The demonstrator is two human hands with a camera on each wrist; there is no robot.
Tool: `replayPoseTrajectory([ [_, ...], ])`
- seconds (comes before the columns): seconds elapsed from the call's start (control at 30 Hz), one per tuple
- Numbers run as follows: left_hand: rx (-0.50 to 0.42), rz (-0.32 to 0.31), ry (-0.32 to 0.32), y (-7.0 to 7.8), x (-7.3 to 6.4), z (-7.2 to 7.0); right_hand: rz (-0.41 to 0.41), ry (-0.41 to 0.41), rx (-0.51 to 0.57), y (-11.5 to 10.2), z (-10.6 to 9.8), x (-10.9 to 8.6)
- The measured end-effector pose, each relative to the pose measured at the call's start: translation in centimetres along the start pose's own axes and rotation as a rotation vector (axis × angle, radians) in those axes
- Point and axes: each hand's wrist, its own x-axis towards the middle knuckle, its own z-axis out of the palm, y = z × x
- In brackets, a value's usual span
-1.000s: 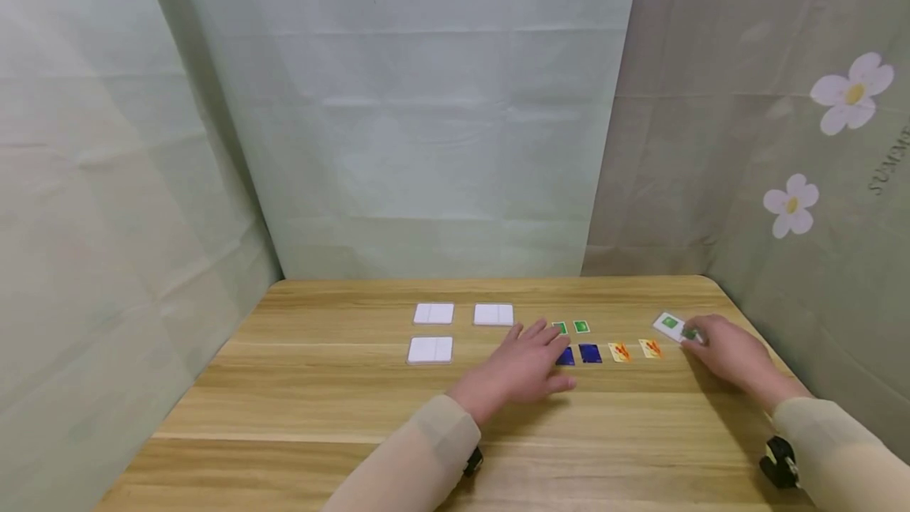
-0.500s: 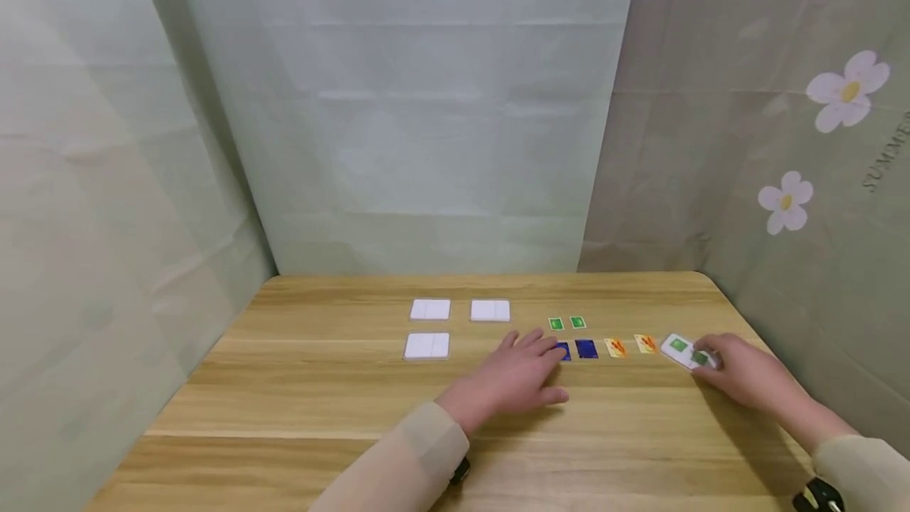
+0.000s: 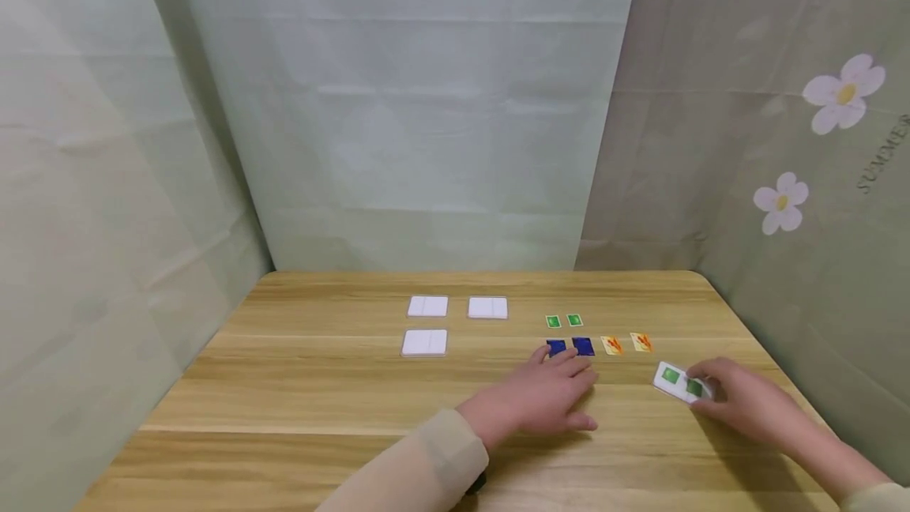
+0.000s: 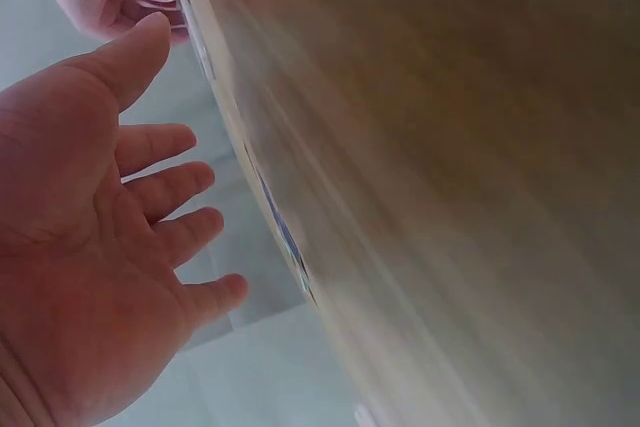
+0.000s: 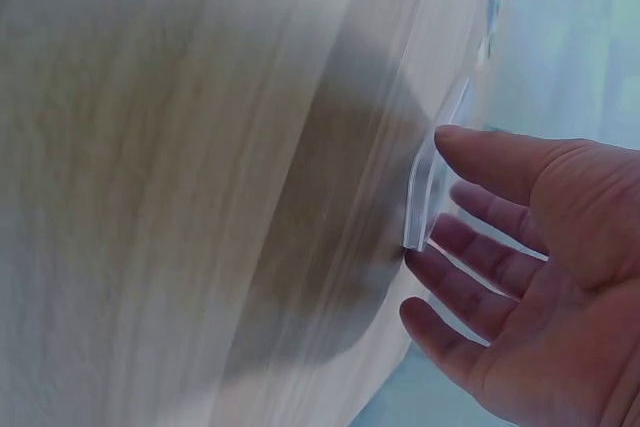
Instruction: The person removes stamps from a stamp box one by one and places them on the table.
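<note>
At the right of the head view my right hand (image 3: 742, 401) grips a flat white holder (image 3: 681, 384) by its right end. Two green square pictures show on its face. From the right wrist view, its clear plastic edge (image 5: 416, 197) lies between thumb and fingers, close to the tabletop. My left hand (image 3: 536, 399) is palm down with spread fingers, just in front of two dark blue square cards (image 3: 583, 346); its fingertips overlap them in the head view. The left wrist view shows the left palm (image 4: 90, 217) facing the table, with nothing held.
Two small green cards (image 3: 574, 320) lie behind the blue ones. Two yellow-orange cards (image 3: 641, 342) lie to their right. Further left sit three white blank holders (image 3: 425, 342) on the wooden table (image 3: 284, 401). Fabric curtains (image 3: 426, 141) surround the table.
My right hand has brought the green-pictured holder nearer to me. My left hand has shifted slightly toward the right and nearer, uncovering the green cards.
</note>
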Motion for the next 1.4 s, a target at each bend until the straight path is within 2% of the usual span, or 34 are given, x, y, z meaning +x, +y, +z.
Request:
replayPoseTrajectory([
  [0.4,0.048,0.028,-0.023,2.2,1.9,0.2,-0.061,0.027,0.029,-2.1,0.8,-0.8],
  [0.8,0.058,0.040,-0.055,3.2,3.0,0.7,-0.104,0.020,0.050,-4.0,1.6,-0.3],
  [1.03,0.031,0.043,-0.067,2.7,2.4,0.6,-0.130,-0.002,0.059,-5.6,2.1,0.6],
  [1.23,0.014,0.045,-0.047,1.5,1.0,0.7,-0.139,-0.037,0.077,-7.1,2.6,1.6],
  [1.4,-0.039,0.034,-0.049,0.4,-0.3,0.6,-0.169,-0.046,0.091,-8.3,3.0,2.2],
])
